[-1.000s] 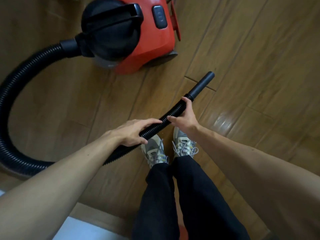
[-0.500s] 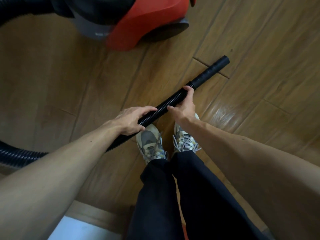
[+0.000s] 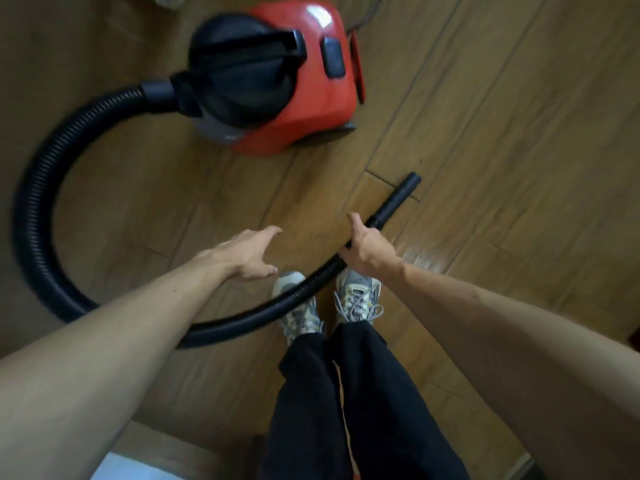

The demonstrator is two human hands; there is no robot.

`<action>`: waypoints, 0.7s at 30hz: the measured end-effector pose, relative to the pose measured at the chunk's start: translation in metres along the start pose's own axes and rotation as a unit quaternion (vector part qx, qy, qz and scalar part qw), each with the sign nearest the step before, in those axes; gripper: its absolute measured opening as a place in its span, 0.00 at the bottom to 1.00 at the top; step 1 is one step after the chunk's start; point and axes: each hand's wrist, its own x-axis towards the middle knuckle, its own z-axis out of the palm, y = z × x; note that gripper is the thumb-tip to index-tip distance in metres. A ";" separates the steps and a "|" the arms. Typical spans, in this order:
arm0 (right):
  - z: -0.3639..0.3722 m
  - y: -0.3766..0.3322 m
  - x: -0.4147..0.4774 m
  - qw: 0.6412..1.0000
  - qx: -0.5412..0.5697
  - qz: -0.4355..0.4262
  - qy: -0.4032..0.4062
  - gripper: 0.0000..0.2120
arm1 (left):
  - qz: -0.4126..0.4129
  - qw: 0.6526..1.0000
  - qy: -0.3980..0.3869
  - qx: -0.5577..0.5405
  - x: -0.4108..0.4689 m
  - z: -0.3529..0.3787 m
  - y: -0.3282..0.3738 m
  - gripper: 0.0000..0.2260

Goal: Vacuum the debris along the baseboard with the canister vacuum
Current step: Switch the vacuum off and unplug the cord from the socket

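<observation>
The wooden floor filled nearly everything below me, its planks running on a slant. On it stood one canister vacuum — red shell, black domed front with a handle across the top — up ahead and a little to my left. Whatever sat inside its canister I could not tell; the dark dome showed nothing through it. One ribbed black hose left the front of the machine, swept out in a wide loop to my left, came back low across the floor and passed over the toes of my shoes toward my right side. It ended in one smooth black nozzle, which pointed up and to the right with its open tip well clear of the vacuum body.

My right hand was clenched around the hose just behind the nozzle, thumb up along it. My left hand was released — fingers spread, palm down, hovering just beside the hose and not touching it.

My two legs in dark trousers and two grey laced sneakers stood directly under the hose. A pale strip of baseboard or sill lay at the lower left, behind my feet, with a light surface beyond it. One tiny dark speck sat on the floor just beyond the nozzle tip.
</observation>
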 end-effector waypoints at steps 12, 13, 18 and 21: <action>-0.159 -0.126 -0.152 0.976 -0.130 -0.127 0.122 0.35 | -0.001 0.977 0.194 0.091 -0.195 -0.171 0.060 0.39; -0.174 -0.137 -0.170 0.973 -0.132 -0.132 0.134 0.36 | 0.003 0.972 0.213 0.102 -0.214 -0.184 0.067 0.38; -0.247 -0.187 -0.263 0.958 -0.142 -0.154 0.195 0.35 | 0.013 0.953 0.277 0.120 -0.315 -0.242 0.095 0.38; -0.294 -0.214 -0.323 0.944 -0.155 -0.168 0.239 0.39 | 0.038 0.938 0.326 0.115 -0.378 -0.273 0.112 0.38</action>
